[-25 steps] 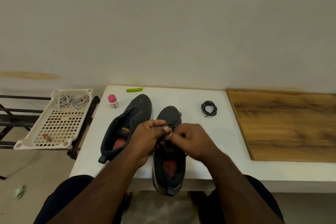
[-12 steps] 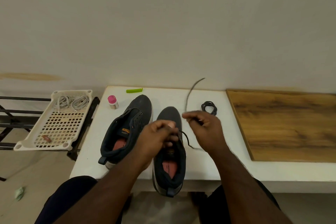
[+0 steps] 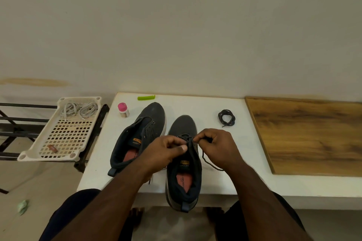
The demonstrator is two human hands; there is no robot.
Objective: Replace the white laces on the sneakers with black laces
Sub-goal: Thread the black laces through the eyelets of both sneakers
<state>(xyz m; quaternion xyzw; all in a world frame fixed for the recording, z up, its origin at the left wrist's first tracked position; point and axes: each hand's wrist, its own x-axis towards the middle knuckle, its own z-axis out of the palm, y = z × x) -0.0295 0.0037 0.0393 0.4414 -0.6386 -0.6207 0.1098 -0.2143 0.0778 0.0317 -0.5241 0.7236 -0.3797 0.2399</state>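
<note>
Your two hands meet over the right dark grey sneaker, which stands on the white table with its heel hanging over the near edge. Your left hand has its fingers curled at the upper eyelets, thumb pressed flat against the black lace there. Your right hand pinches the same lace between thumb and bent fingers; a slack loop of it trails down beside the shoe onto the table. The left dark grey sneaker lies just beside, tilted, its eyelets without lace. A second black lace, coiled, rests well apart toward the wooden board. The white laces sit bundled in the perforated white tray off the table's left side. A pink-capped bottle and a green clip stand near the far edge.
</note>
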